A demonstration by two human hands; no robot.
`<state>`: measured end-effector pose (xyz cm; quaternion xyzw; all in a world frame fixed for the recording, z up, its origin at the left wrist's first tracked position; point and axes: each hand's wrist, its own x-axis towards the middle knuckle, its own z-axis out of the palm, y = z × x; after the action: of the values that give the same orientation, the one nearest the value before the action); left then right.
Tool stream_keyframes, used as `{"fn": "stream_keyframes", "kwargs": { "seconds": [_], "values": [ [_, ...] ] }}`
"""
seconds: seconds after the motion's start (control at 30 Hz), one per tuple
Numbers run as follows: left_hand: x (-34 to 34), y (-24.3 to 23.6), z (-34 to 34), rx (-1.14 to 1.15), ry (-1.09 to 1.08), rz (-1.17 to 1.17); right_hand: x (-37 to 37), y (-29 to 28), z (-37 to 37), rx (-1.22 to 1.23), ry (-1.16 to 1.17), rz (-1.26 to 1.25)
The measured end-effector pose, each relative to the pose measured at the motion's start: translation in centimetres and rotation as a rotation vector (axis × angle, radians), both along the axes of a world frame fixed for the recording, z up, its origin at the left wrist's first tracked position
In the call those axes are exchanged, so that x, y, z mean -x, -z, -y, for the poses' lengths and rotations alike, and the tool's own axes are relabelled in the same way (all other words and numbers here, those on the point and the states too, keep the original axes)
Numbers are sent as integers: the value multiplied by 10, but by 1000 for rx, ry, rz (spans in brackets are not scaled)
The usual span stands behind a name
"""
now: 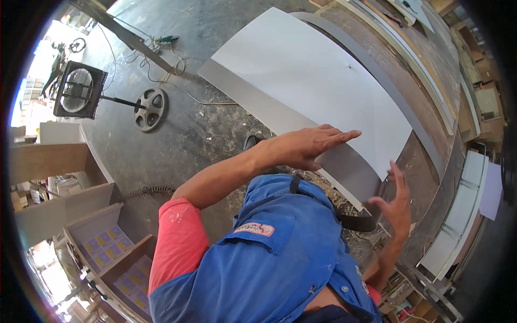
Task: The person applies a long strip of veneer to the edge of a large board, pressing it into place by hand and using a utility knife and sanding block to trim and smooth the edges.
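Observation:
A large white sheet (318, 75) lies over a grey board (269, 110), leaving a strip of the board bare along its near edge. My left hand (315, 145) reaches across that strip with its fingers stretched out, their tips at the sheet's near edge; whether they press on it I cannot tell. By the sheet's near right corner is my right hand (397, 202), its thumb and fingers apart and nothing between them. Below the board's near right corner, a dark curved band (358, 222) shows, partly hidden by my clothing.
Beyond the sheet runs a long grey strip (377, 67) on a brown worktable (425, 172). A pedestal fan (77, 89) stands on the floor at left, with cables near a post (126, 35). Open wooden cabinets (59, 161) stand at lower left. White panels (455, 215) sit at right.

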<state>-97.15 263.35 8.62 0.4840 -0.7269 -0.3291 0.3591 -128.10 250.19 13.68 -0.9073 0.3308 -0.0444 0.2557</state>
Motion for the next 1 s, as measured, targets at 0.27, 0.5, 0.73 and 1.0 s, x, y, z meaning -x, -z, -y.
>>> {"fn": "stream_keyframes", "kwargs": {
  "seconds": [0.27, 0.5, 0.73, 1.0],
  "values": [
    [12, 1, -1, -93, -18, 3, 163, 121, -6, -495, 109, 65],
    [7, 15, 4, -122, 60, 20, 152, 88, -28, -338, 244, 47],
    [-63, 49, -8, -173, -57, 351, 146, -3, -36, -6, 189, -185],
    [-206, 146, -63, -373, -309, 767, 122, -43, -30, 95, 184, -508]
  ]
}}
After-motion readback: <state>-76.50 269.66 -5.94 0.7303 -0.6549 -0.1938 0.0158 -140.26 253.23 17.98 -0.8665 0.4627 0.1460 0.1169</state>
